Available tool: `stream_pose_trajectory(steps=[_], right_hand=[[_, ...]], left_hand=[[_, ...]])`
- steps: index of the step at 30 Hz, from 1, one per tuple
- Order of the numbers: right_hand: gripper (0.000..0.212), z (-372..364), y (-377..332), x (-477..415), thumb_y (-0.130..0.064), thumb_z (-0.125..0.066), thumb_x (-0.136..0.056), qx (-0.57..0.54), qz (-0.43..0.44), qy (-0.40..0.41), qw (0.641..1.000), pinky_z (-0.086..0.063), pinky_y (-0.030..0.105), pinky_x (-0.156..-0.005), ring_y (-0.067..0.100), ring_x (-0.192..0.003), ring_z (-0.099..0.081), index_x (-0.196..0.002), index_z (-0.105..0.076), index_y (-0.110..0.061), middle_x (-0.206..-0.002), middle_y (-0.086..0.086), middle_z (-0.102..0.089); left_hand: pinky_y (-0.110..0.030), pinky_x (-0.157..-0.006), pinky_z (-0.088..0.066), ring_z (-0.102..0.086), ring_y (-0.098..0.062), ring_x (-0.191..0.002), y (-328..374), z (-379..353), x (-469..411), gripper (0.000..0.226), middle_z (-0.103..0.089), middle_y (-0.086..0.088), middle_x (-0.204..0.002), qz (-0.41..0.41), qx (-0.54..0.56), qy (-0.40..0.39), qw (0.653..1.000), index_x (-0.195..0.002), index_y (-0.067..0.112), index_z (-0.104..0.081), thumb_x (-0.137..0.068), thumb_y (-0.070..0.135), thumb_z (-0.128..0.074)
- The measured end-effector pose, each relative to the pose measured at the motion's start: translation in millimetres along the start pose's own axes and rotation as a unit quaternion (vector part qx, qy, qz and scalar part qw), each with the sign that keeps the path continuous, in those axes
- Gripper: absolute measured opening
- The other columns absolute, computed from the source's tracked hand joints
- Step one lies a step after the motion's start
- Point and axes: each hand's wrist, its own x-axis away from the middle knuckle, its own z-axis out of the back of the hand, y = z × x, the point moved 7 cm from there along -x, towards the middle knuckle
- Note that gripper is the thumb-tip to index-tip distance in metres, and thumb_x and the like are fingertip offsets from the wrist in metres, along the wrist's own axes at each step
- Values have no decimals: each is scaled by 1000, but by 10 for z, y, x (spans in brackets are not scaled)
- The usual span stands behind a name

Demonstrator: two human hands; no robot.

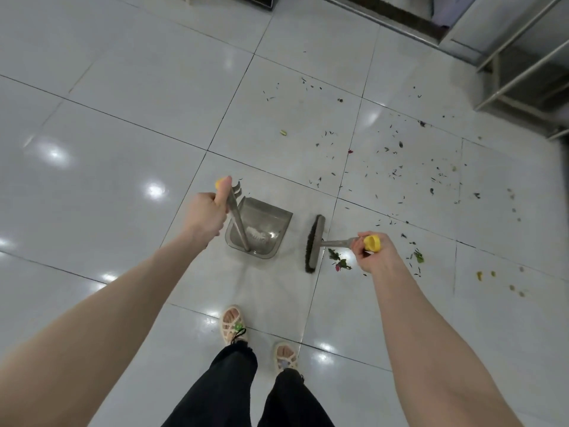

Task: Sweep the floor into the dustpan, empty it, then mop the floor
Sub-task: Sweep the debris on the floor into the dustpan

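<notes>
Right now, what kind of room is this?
Probably a shop or kitchen-like indoor room, though I can't be sure: shiny white floor tiles, a metal shelf frame by the wall, and bits of leaves scattered about.

Glossy pale tiled floor (123,124) with dark grout lines and bright light reflections. Resting on it: grey dustpan (264,224), mouth facing away from the sandalled feet (233,322). Just right of the dustpan, broom head (314,243), bristles down. Right of the broom head, leaf scraps (338,261); beyond and further right, scattered dark debris (397,171) and yellowish bits (479,275).
</notes>
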Motion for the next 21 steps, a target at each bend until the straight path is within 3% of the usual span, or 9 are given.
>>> stream_pose_trajectory(steps=[3, 7, 9, 13, 21], right_hand=[[7, -118, -24, 65, 1, -49, -87, 57, 23, -4, 998, -36, 15, -27, 17, -22, -42, -93, -48, -2, -71, 13, -43], [20, -282, -57, 166, 1, -49, -87, 0, 15, -47, 999, -39, 15, -29, 12, -26, -43, -106, -43, -1, -46, 13, -47], [21, -423, -37, 219, 0, -48, -88, -10, 7, -76, 997, -39, 13, -30, 10, -27, -44, -108, -42, -1, -44, 12, -47], [2, -789, 97, 236, -3, -45, -90, 12, -15, -128, 992, -38, 12, -29, 10, -26, -44, -89, -46, -5, -45, 10, -45], [12, -1635, 188, 103, -6, -43, -92, 68, -56, -181, 980, -37, 13, -28, 10, -24, -43, -80, -44, -4, -46, 11, -45]], left_hand=[[-25, -47, -35, -41, -22, -51, 60, 43, -50, 58, -43, -7, -61, 0, -1, 0, 1000, -69, 7, -49, -94, 59, -40], [-26, -48, -37, -41, -22, -50, 119, 170, -123, 59, -44, -7, -60, -7, 6, 4, 1000, -68, 6, -50, -94, 58, -41], [-26, -48, -37, -41, -23, -51, 151, 238, -154, 60, -45, -8, -61, -11, 2, 7, 1000, -67, 6, -50, -94, 59, -41], [-26, -48, -35, -39, -24, -53, 175, 399, -214, 58, -42, -8, -60, -16, 2, 22, 1000, -70, 6, -50, -94, 58, -41], [-27, -51, -37, -42, -24, -50, 312, 779, -493, 62, -44, -11, -60, -18, -23, 80, 996, -64, 6, -50, -93, 60, -40]])
